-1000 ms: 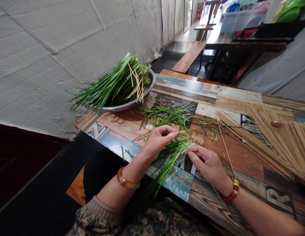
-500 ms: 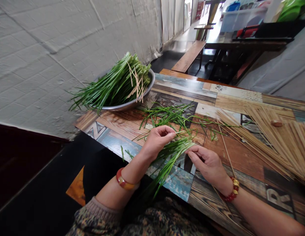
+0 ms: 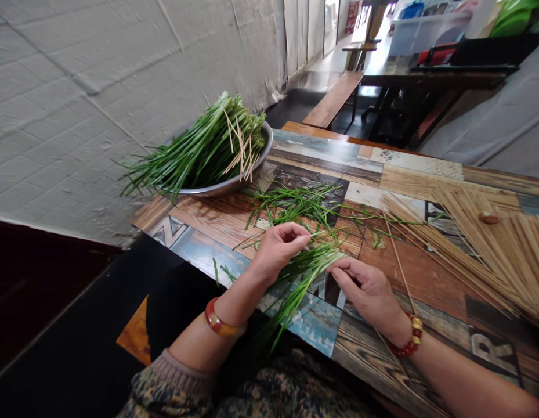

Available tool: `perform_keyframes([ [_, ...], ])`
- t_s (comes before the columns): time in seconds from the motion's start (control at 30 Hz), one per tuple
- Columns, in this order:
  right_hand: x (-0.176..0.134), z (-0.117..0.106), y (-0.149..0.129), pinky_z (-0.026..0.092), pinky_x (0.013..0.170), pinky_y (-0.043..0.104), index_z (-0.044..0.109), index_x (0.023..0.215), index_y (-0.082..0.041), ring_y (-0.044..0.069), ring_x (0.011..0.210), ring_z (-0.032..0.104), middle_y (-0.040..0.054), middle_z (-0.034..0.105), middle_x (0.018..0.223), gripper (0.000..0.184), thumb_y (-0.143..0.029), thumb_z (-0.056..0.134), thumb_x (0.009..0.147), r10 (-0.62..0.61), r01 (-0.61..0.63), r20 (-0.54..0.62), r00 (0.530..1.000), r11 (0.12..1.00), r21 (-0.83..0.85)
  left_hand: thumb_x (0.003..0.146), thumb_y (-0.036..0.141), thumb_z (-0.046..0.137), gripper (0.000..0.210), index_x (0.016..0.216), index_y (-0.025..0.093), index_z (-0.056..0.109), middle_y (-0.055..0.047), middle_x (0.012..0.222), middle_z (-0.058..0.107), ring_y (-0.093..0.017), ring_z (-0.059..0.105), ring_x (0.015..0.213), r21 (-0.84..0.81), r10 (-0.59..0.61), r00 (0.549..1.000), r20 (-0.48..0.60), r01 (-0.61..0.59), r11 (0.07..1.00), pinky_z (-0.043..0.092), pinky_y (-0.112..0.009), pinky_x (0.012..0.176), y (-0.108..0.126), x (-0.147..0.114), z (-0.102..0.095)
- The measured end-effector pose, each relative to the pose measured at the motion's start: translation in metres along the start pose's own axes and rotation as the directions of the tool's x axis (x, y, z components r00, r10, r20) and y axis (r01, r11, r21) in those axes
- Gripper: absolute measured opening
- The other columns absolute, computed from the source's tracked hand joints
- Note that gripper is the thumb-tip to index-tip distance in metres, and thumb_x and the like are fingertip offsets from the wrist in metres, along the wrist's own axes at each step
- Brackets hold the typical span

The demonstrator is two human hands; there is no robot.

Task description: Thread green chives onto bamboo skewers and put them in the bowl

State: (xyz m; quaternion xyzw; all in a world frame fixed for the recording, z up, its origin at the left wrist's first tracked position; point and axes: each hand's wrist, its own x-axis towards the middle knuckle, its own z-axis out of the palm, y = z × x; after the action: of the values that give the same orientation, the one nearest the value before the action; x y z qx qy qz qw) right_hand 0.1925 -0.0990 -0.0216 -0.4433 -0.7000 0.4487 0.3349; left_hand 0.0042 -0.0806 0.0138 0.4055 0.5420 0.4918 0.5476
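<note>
My left hand (image 3: 280,249) pinches a thin pale chive stalk (image 3: 318,234) between thumb and forefinger. Just below it, a loose bunch of green chives (image 3: 297,284) slants over the near table edge, its leaves hanging down toward my lap. The fingertips of my right hand (image 3: 365,287) are closed at the bunch's whitish ends; exactly what lies between them is partly hidden. A thin bamboo skewer (image 3: 393,351) shows below the right palm, and its upper part is covered by the hand. Loose chive scraps (image 3: 301,203) lie beyond my left hand.
A metal bowl (image 3: 221,188) heaped with chives stands at the back left by the white wall, several short sticks on top. Many bamboo skewers (image 3: 478,255) spread over the right of the patchwork table (image 3: 426,278). Behind are a bench (image 3: 334,100) and another table with a plastic bin (image 3: 426,35).
</note>
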Motion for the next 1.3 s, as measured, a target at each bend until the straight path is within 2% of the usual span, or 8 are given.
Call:
perform_keyframes([
  [0.3,0.0,0.0,0.001,0.047,0.059,0.024,0.066,0.082,-0.017,0.014,0.063,0.059,0.003,0.067,0.071,0.022,-0.031,0.05,0.089,-0.007,0.007,0.005,1.0,1.0,-0.008,0.068,0.023,0.07,0.013,0.065,0.012,0.063,0.001,0.062,0.058,-0.008,0.047,0.058,0.13,0.078,0.997,-0.006,-0.076,0.989,0.034,-0.021,0.056,0.002,-0.001,0.0],
  [0.6,-0.001,0.0,0.002,0.046,0.057,0.023,0.066,0.081,-0.018,0.013,0.06,0.057,0.0017,0.064,0.068,0.023,-0.032,0.05,0.09,-0.028,0.028,0.007,1.0,0.999,-0.024,0.068,0.025,0.07,0.015,0.064,0.012,0.063,0.001,0.061,0.057,-0.008,0.047,0.059,0.076,0.044,0.997,0.057,-0.048,0.996,0.034,-0.021,0.058,0.0,0.0,-0.003],
  [0.83,-0.002,0.0,0.001,0.046,0.057,0.024,0.065,0.082,-0.018,0.014,0.061,0.058,0.0023,0.066,0.069,0.023,-0.032,0.049,0.09,-0.033,0.034,0.016,0.999,0.999,-0.032,0.065,0.028,0.073,0.019,0.064,0.011,0.063,0.0,0.063,0.058,-0.008,0.047,0.059,0.006,-0.034,0.993,0.111,0.033,0.999,0.035,-0.021,0.058,0.0,-0.001,-0.004],
  [1.0,-0.002,-0.001,0.002,0.046,0.058,0.024,0.065,0.08,-0.019,0.014,0.062,0.058,0.0024,0.065,0.07,0.024,-0.032,0.049,0.091,-0.034,0.034,0.016,0.999,0.998,-0.052,0.067,0.03,0.071,0.022,0.062,0.012,0.061,0.0,0.062,0.054,-0.008,0.045,0.058,0.056,-0.069,0.978,0.197,0.059,0.997,0.033,-0.021,0.056,-0.002,-0.002,-0.002],
  [1.1,-0.002,-0.001,0.002,0.045,0.057,0.024,0.064,0.079,-0.019,0.014,0.06,0.057,0.0017,0.064,0.068,0.023,-0.031,0.049,0.09,-0.032,0.032,0.007,0.999,0.998,-0.055,0.071,0.03,0.068,0.02,0.064,0.012,0.062,-0.001,0.066,0.055,-0.01,0.047,0.062,0.179,-0.003,0.97,0.244,-0.042,0.983,0.035,-0.022,0.059,0.0,-0.001,-0.004],
  [1.2,-0.001,0.0,0.001,0.044,0.056,0.023,0.064,0.079,-0.018,0.013,0.058,0.056,0.0009,0.063,0.066,0.021,-0.03,0.051,0.089,-0.033,0.033,0.001,0.999,0.999,-0.034,0.075,0.03,0.066,0.017,0.077,0.014,0.069,-0.005,0.083,0.062,-0.013,0.053,0.075,0.326,0.08,0.962,0.261,-0.166,0.931,0.038,-0.023,0.066,0.006,-0.001,-0.007],
  [1.23,-0.001,0.0,0.001,0.043,0.056,0.023,0.064,0.079,-0.019,0.013,0.058,0.055,0.0008,0.063,0.066,0.02,-0.03,0.051,0.089,-0.033,0.033,-0.002,0.999,0.999,-0.028,0.077,0.031,0.064,0.018,0.08,0.014,0.07,-0.005,0.087,0.063,-0.014,0.054,0.077,0.344,0.082,0.956,0.282,-0.181,0.922,0.039,-0.023,0.067,0.008,-0.001,-0.007],
  [1.3,0.0,0.001,0.001,0.043,0.055,0.023,0.063,0.077,-0.019,0.013,0.057,0.055,0.0007,0.063,0.064,0.021,-0.03,0.051,0.089,-0.03,0.03,-0.012,0.999,0.999,-0.027,0.081,0.036,0.059,0.025,0.076,0.013,0.068,-0.004,0.079,0.061,-0.013,0.052,0.071,0.346,0.049,0.941,0.334,-0.17,0.923,0.037,-0.023,0.063,0.009,-0.002,-0.006],
])
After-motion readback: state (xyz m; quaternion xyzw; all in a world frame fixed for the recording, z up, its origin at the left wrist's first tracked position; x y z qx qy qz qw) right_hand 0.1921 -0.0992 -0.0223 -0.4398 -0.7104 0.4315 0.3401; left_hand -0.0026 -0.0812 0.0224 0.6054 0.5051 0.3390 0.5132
